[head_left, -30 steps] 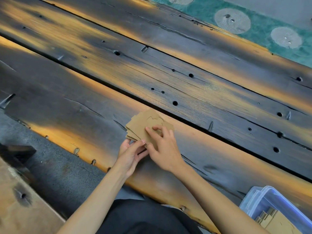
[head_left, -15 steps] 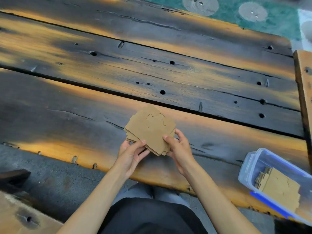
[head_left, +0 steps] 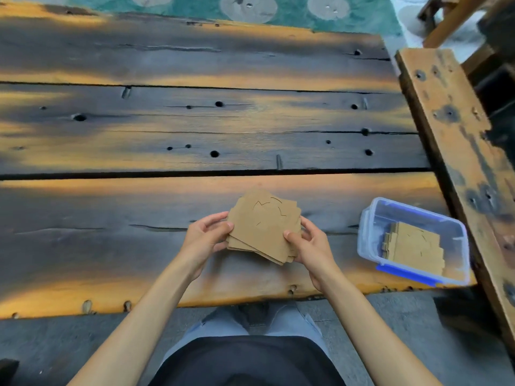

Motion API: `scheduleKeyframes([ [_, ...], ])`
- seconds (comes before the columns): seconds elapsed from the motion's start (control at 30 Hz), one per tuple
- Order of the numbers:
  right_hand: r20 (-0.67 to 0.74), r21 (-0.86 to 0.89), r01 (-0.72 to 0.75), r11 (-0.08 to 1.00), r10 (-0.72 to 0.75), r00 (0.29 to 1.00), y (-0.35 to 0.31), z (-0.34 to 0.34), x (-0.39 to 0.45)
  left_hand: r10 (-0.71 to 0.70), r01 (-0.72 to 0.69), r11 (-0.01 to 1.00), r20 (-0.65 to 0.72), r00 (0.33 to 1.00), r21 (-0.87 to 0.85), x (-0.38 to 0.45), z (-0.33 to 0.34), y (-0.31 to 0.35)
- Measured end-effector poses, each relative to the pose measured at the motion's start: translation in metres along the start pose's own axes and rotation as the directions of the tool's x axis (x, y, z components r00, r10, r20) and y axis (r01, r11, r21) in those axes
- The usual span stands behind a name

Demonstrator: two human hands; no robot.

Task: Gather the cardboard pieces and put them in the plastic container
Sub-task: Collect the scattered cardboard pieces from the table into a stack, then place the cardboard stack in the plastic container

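I hold a loose stack of brown, square cardboard pieces (head_left: 263, 227) over the dark, weathered wooden plank table (head_left: 195, 129), my left hand (head_left: 204, 239) gripping its nine o'clock edge and my right hand (head_left: 308, 246) its four o'clock corner. At three o'clock from the stack sits a clear plastic container with blue clips (head_left: 412, 215), lidless, more cardboard lying inside.

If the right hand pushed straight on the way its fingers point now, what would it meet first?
The right hand points up-left into the cardboard stack it already holds; beyond that, the left hand. The plastic container lies to its right, off that line.
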State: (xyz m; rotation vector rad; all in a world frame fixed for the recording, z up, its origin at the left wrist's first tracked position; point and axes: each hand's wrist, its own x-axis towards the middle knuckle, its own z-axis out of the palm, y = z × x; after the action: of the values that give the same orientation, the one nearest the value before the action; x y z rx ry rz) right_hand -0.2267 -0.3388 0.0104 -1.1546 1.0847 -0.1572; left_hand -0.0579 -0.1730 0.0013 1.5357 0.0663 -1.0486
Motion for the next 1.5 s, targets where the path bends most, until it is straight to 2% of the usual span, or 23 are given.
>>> scheduleKeyframes([
  [0.3,-0.119,-0.130,0.024,0.991,-0.040,0.992,-0.006,-0.125,0.013,0.045,-0.070,0.963,0.100,0.994,0.262,0.016,0.126,-0.007],
  [0.63,-0.244,-0.242,-0.112,0.964,0.051,0.968,-0.018,-0.289,0.015,0.020,-0.094,0.919,0.194,0.981,0.383,0.017,0.290,-0.042],
  [0.83,-0.277,-0.337,-0.201,0.920,0.108,0.955,-0.023,-0.360,0.030,-0.026,-0.092,0.847,0.215,0.976,0.523,0.022,0.370,-0.060],
  [0.93,-0.290,-0.434,-0.240,0.868,0.118,0.950,-0.025,-0.375,0.040,-0.053,-0.074,0.813,0.200,0.978,0.578,0.030,0.394,-0.067],
  [1.07,-0.316,-0.607,-0.310,0.732,0.136,0.939,-0.025,-0.381,0.053,-0.092,-0.051,0.746,0.179,0.980,0.664,0.040,0.412,-0.076],
  [1.23,-0.319,-0.767,-0.344,0.542,0.143,0.937,-0.015,-0.377,0.067,-0.074,-0.082,0.630,0.164,0.984,0.772,0.047,0.420,-0.084],
  [1.5,-0.333,-0.822,-0.349,0.451,0.116,0.936,0.000,-0.366,0.083,-0.057,-0.132,0.526,0.189,0.980,0.840,0.047,0.422,-0.100],
])
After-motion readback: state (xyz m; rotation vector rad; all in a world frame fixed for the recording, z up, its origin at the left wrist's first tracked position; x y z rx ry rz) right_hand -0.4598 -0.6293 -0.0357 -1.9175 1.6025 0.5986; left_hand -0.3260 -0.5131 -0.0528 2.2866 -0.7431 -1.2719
